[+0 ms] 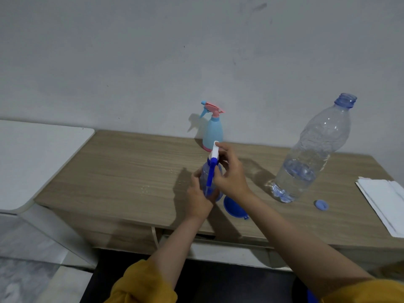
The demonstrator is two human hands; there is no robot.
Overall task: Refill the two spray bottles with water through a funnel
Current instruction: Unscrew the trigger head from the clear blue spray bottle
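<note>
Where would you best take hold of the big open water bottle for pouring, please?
Grip the water bottle round its clear middle, from the right side. It stands upright and uncapped, water only in its lower part, with bare table beside it. The narrow neck probably offers less control.

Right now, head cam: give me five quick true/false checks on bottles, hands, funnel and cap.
1. The large water bottle is capped. False: its neck is open and the blue cap lies on the wooden table.
2. The left hand grips the clear blue spray bottle. True.
3. The right hand holds the funnel. False: it holds the spray head; the blue funnel lies on the table.
4. The light blue spray bottle stands by the wall, untouched. True.
5. The large water bottle is completely full. False: water fills only its lower part.
</note>
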